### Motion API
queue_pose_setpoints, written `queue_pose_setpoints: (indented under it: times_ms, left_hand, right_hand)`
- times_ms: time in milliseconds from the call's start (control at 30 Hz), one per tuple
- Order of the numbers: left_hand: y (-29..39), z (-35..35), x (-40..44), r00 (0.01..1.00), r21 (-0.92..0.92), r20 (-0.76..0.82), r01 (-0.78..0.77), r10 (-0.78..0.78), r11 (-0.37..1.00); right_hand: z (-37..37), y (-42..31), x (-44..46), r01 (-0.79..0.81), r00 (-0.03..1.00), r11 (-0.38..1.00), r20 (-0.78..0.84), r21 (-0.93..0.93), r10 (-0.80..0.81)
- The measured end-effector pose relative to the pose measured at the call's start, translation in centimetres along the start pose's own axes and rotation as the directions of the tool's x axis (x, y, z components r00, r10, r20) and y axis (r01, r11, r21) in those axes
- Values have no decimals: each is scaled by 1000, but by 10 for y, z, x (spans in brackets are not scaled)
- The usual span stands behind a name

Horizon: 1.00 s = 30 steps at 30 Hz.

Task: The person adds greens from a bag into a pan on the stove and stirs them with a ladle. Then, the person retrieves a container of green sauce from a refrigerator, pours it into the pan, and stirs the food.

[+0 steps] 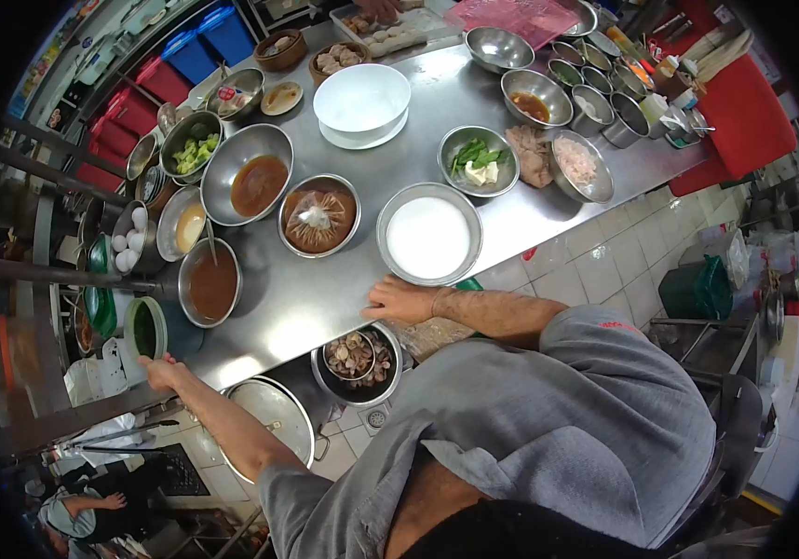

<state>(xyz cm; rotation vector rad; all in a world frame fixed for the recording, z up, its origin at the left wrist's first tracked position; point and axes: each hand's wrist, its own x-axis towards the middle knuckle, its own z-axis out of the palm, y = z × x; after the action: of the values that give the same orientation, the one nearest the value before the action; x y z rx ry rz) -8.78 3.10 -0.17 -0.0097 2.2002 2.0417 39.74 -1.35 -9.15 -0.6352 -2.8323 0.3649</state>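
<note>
At the table's left end, my left hand (165,373) grips the rim of a pale green tub (144,326) with dark green contents. The tub is tilted toward me. My right hand (401,301) lies on the near edge of the steel table (311,303), fingers stretched out and holding nothing. Just beyond it stands a metal bowl of white liquid (429,235). Nearest to the tub is a metal bowl of brown sauce (211,284) with a utensil in it. Behind that sits a bowl of thin orange-brown liquid (260,184).
A bowl with a plastic bag (319,216), a white bowl (362,101) and a bowl of greens (479,163) stand on the table. Eggs (129,240) sit at left. Below the edge are a pot of mushroom-like pieces (357,361) and a large lidded pot (269,424). Other people work nearby.
</note>
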Motion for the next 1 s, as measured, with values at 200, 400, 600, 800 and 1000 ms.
queue_pose_setpoints:
  times_ms: [200,400,600,800,1000]
  left_hand:
    - [-18,-4,17,981,-157,175,110,-82,981]
    - [-14,-113,-96,939,-272,289,-106,187,956]
    - [-56,-302,-269,982,-1,-113,-150,148,989]
    - [-201,-466,-522,789,291,-611,146,66,946]
    - [-359,-495,-810,343,-247,-775,609,-531,754]
  right_hand:
    - [1,2,1,31,996,994,-90,104,-22]
    - [-7,-4,12,-29,1000,987,15,160,26]
    - [-16,-22,11,77,997,996,28,-54,-76]
    - [15,2,2,195,977,957,-47,-216,-210]
    - [28,-41,2,137,990,975,1,-176,-139]
